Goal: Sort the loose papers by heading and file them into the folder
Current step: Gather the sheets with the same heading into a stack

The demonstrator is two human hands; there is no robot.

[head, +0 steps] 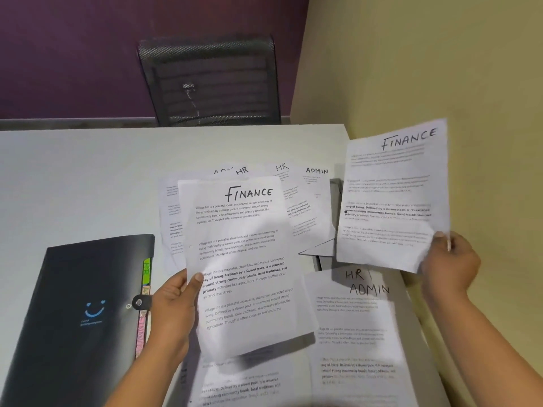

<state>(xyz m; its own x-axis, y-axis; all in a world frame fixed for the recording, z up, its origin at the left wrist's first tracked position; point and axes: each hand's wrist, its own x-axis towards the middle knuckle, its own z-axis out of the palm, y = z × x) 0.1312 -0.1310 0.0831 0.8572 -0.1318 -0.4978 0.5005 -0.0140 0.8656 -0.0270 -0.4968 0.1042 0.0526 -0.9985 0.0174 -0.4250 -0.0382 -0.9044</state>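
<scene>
Blurred lower papers run off-frame under FINANCE sheet in left hand.

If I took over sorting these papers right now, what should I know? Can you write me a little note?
Left hand: grips the first FINANCE sheet by its left edge, held above the table.
Right hand: fingers pinch the second FINANCE sheet by its lower right corner, held up at the right.
Black folder: lies on the table at the left and looks closed, with coloured tabs at its right edge.
HR sheets and ADMIN sheets: fanned loose on the table.
Done: two FINANCE sheets picked out.
Left: pair them, sort the HR and ADMIN sheets, open the folder, file everything.
</scene>
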